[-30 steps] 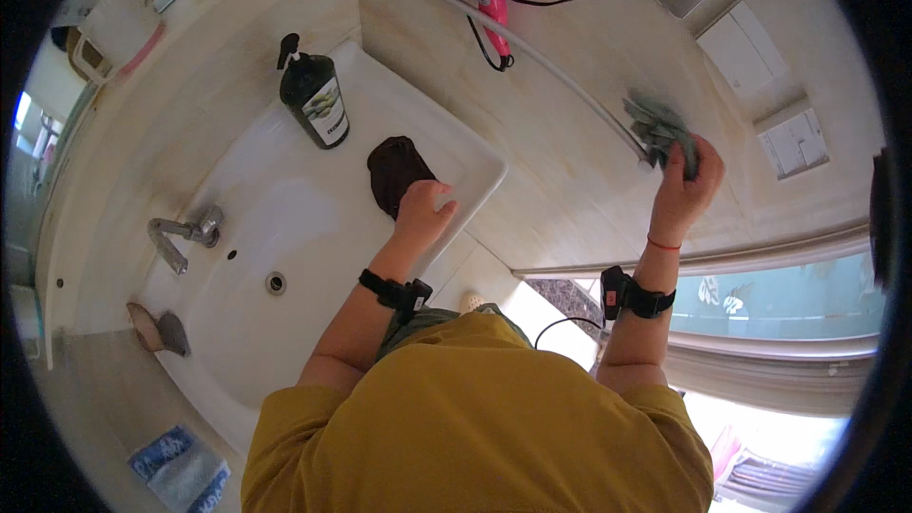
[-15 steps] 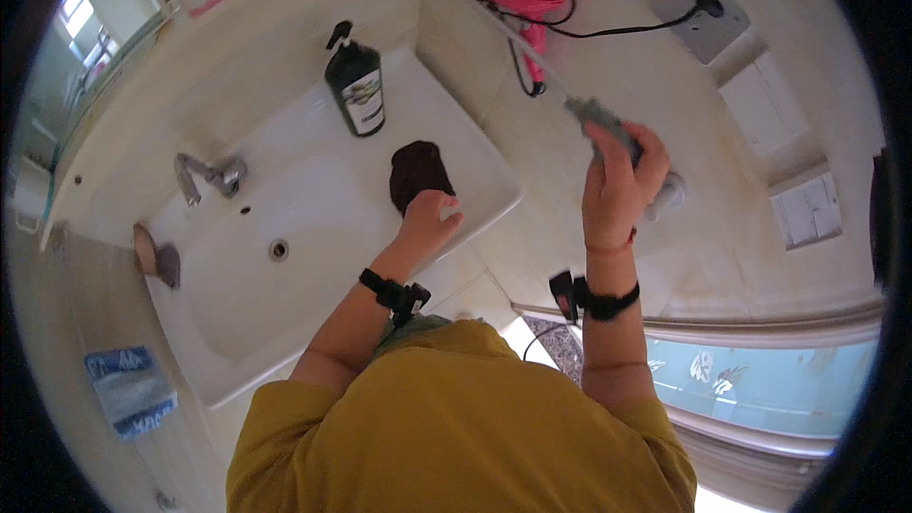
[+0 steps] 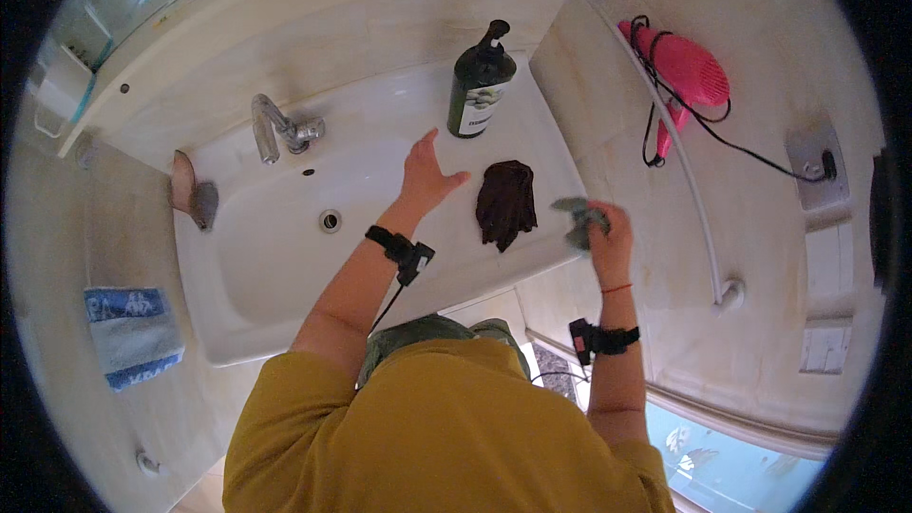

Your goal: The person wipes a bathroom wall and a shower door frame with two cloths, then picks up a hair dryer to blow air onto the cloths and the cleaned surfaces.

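My left hand reaches over the white sink with thumb and fingers apart and nothing in it. It is between the drain and a dark green pump bottle, which stands upright on the sink's back right ledge. Just right of the hand, a crumpled dark brown cloth lies on the sink's flat right side. Past the right front corner of the sink, my right hand pinches a small grey-green cloth that hangs from its fingers.
A chrome faucet stands at the sink's back. A brush-like item rests on the left rim. On the left wall hangs a blue and white towel. At right, a pink hair dryer hangs by a white pipe, its cord plugged into a socket.
My left hand has let go of the brown cloth's edge and moved back toward the bottle. My right hand, with the grey-green cloth, has come lower and closer to the sink. The view has shifted.
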### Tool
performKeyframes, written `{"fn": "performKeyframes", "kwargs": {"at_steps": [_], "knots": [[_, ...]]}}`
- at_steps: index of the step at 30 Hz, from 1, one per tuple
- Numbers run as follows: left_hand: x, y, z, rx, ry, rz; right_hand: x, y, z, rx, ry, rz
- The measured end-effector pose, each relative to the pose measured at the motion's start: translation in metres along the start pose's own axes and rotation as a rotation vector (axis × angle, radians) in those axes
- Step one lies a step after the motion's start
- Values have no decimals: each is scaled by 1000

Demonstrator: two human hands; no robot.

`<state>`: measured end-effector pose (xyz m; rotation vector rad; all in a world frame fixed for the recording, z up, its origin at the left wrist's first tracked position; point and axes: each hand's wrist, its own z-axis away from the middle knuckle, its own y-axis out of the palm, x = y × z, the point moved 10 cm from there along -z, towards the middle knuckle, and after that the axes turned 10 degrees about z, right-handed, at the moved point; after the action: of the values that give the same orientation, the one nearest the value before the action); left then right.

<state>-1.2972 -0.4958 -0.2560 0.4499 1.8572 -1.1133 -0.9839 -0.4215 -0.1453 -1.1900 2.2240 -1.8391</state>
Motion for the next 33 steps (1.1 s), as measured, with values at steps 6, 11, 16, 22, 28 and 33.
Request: {"fn": "performKeyframes", "kwargs": {"at_steps": [6, 11, 16, 22, 28, 33], "knots": [[10, -4, -48, -54, 20, 150, -69, 139, 53, 309, 719, -869], [2, 1, -83, -148, 44, 216, -76, 169, 5, 393, 745, -1166], [-3, 12, -99, -181, 87, 599, -60, 183, -54, 409, 404, -1056], [-13, -18, -75, -287, -155, 406, -23, 179, -175, 119, 455, -984], [-1, -79, 40, -539, -253, 427, -20, 253, -226, 32, -22, 18], [22, -94, 126, -681, -355, 524, 10, 322, -219, 174, -177, 439]]}}
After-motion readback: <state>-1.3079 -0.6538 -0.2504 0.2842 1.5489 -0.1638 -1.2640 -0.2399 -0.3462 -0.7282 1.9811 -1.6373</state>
